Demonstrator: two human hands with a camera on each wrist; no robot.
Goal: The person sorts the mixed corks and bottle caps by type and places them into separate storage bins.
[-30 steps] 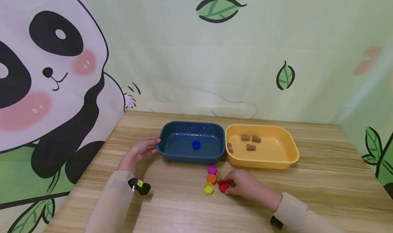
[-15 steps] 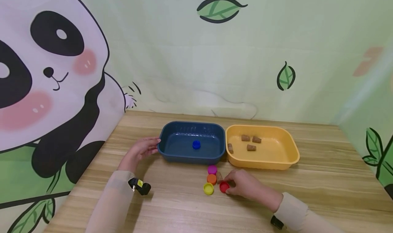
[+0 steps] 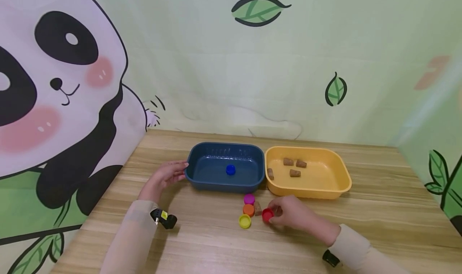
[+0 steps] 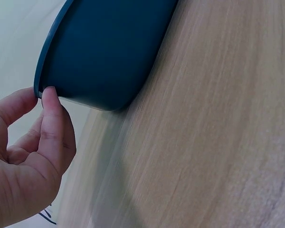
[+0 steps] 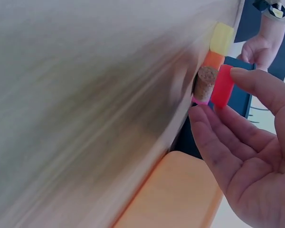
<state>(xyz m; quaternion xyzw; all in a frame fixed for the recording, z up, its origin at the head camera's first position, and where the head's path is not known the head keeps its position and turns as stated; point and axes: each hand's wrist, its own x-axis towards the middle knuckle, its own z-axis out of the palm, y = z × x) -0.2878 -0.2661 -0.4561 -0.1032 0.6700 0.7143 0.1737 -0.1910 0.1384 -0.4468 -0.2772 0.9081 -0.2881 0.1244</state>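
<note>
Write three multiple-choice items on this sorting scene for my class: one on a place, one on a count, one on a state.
1. Where does the blue cap lie? A) in the blue tray B) in the yellow tray C) on the table
2. How many corks lie in the yellow tray? A) two B) four C) six
3. What does the right hand do? A) rests flat B) pinches the red cap C) grips a tray

Key: 1 A, the blue cap sits inside the blue tray. 2 B, four corks show in the yellow tray. 3 B, the right hand pinches the red cap.

Pale green backdrop (image 3: 223,73) with panda (image 3: 54,89), leaf prints; light wooden table (image 3: 379,210); soft even light.
</note>
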